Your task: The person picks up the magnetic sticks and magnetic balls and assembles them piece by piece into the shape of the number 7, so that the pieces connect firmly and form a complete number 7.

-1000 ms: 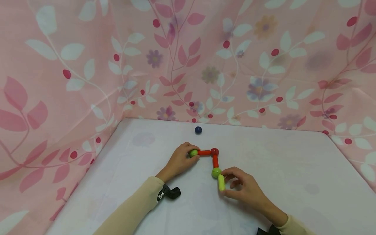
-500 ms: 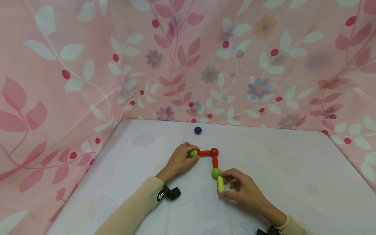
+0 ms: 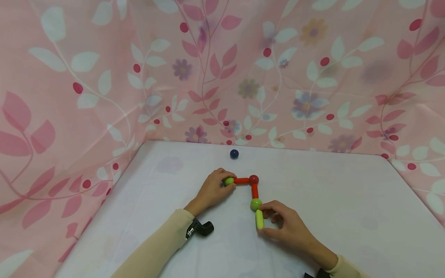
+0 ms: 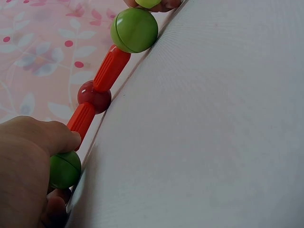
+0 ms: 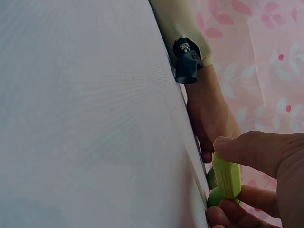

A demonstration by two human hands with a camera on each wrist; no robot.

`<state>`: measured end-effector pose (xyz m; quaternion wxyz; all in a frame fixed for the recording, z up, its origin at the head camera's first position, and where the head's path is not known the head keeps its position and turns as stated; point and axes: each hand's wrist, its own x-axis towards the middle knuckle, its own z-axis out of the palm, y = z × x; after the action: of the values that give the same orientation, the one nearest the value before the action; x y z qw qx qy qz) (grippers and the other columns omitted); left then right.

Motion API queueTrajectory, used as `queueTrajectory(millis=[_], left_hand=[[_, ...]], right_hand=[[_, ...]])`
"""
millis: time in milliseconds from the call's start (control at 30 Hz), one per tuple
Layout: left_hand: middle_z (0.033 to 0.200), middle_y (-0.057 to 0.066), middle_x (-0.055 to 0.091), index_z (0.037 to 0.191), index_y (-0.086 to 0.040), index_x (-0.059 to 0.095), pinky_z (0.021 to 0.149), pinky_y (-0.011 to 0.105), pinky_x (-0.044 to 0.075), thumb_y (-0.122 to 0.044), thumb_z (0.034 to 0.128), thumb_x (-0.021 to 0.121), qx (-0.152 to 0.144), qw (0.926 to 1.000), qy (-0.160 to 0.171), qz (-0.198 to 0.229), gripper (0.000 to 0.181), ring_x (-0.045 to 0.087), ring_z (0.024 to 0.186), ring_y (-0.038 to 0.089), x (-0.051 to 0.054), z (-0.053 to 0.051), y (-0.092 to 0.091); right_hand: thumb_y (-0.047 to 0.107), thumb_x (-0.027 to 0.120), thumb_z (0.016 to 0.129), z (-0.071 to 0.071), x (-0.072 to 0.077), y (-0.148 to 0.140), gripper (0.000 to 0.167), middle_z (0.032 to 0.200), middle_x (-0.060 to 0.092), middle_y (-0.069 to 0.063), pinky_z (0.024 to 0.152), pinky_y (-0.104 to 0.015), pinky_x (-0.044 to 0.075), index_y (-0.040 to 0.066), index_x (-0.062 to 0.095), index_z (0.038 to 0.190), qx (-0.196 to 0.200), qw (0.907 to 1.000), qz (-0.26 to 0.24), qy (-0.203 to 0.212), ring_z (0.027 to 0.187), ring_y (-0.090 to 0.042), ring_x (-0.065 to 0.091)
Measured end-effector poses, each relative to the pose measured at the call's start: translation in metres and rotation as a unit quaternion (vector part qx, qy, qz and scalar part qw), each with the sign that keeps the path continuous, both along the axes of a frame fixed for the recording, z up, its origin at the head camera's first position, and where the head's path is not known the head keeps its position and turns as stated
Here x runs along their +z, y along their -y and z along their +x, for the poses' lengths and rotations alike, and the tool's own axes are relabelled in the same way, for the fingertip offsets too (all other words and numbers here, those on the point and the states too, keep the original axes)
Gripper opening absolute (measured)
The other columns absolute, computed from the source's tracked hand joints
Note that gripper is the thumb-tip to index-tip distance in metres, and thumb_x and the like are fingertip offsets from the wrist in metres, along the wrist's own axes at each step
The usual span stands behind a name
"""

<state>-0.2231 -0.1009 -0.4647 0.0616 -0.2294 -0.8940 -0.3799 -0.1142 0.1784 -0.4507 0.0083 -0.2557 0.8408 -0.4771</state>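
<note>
My left hand (image 3: 213, 192) grips a green ball (image 3: 229, 181) at the left end of a chain of toy rods and balls. From it a red rod (image 3: 242, 180) runs right to a red ball (image 3: 254, 180). A second red rod (image 3: 255, 190) comes down toward me to another green ball (image 3: 256, 204). At that ball's near side, my right hand (image 3: 286, 226) pinches a yellow-green rod (image 3: 259, 219) between thumb and fingers. The rod's upper end meets the green ball. In the right wrist view the thumb lies across the end of the yellow-green rod (image 5: 227, 178).
A dark blue ball (image 3: 234, 154) sits by itself near the back edge of the white table (image 3: 330, 185). Pink floral cloth (image 3: 215, 77) hangs behind and at the sides. Each wrist wears a black camera, the left camera (image 3: 205, 228) beside the forearm.
My right hand has shifted slightly left and toward me, swinging the near end of the yellow-green rod left. The left hand and the rest of the chain stay nearly still.
</note>
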Motion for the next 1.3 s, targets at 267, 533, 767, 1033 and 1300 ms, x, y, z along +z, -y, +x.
queueTrajectory(millis=[267,533,767,1033,1300], left_hand=[[0.112,-0.002,0.063,0.119,-0.019,0.075,0.091,0.038,0.048,-0.024,0.0961,0.075,-0.002,1.0,-0.002,-0.002,0.023,0.056,0.102,0.017,-0.0004,-0.0003,-0.0006],[0.111,-0.002,0.062,0.119,-0.019,0.075,0.089,0.036,0.047,-0.025,0.0958,0.075,-0.003,1.0,-0.004,-0.006,0.024,0.056,0.1,0.017,-0.0005,-0.0011,-0.001],[0.111,-0.001,0.063,0.118,-0.02,0.075,0.089,0.036,0.047,-0.025,0.0953,0.075,-0.004,1.0,-0.004,-0.004,0.024,0.056,0.099,0.017,-0.0012,-0.0012,0.0002],[0.112,-0.001,0.063,0.119,-0.02,0.076,0.089,0.036,0.047,-0.025,0.0954,0.076,-0.001,1.0,-0.005,-0.002,0.024,0.056,0.1,0.017,-0.0012,-0.0008,0.0002],[0.112,-0.002,0.063,0.119,-0.02,0.075,0.09,0.037,0.048,-0.024,0.0952,0.076,-0.004,1.0,-0.008,-0.001,0.024,0.056,0.1,0.017,-0.0021,-0.0009,0.0012]], right_hand=[[0.025,0.093,0.08,0.0014,-0.004,-0.0004,0.053,0.116,0.066,0.011,0.081,-0.031,0.056,0.019,0.067,0.126,-0.009,0.9997,0.019,-0.012,0.099,-0.016,0.063],[0.024,0.094,0.079,0.0021,-0.005,-0.001,0.055,0.117,0.066,0.012,0.081,-0.031,0.055,0.019,0.066,0.127,-0.008,0.9996,0.02,-0.019,0.1,-0.016,0.064],[0.025,0.094,0.079,0.0018,-0.0049,0.0001,0.054,0.115,0.066,0.013,0.081,-0.031,0.055,0.021,0.066,0.126,-0.015,0.9994,0.028,-0.017,0.098,-0.014,0.063],[0.022,0.094,0.078,0.0022,-0.0051,0.0008,0.055,0.115,0.066,0.012,0.08,-0.031,0.055,0.019,0.067,0.126,-0.009,0.9993,0.024,-0.028,0.097,-0.014,0.063],[0.022,0.094,0.078,0.0026,-0.0065,0.0019,0.055,0.114,0.066,0.012,0.08,-0.031,0.055,0.019,0.067,0.126,-0.009,0.9992,0.025,-0.031,0.097,-0.014,0.062]])
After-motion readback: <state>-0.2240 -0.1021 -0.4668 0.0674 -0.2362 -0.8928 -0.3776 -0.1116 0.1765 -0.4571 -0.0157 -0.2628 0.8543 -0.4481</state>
